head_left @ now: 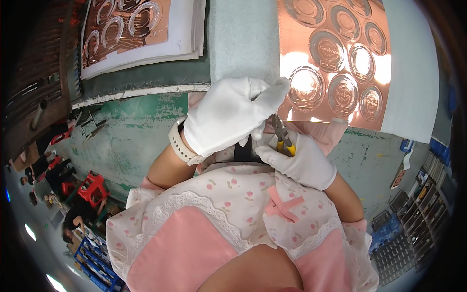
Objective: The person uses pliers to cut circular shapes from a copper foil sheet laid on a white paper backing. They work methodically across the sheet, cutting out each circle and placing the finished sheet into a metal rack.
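Note:
My left hand, in a white glove, hovers at the front edge of the work surface. Its fingers are bent together in a pinch, and whatever is between them is hidden. Lower and to the right, my right hand, also gloved in white, is closed around small pliers with yellow grips. Their metal jaws point up toward the left fingertips. Just beyond lies a shiny copper-coloured sheet with several raised oval badges in different sizes. Strong reflections wash out parts of it.
A second copper-coloured sheet with ovals rests on white paper at the far left. Pale covering runs between the sheets. Behind to the left are a red stool and people; shelving stands at the right.

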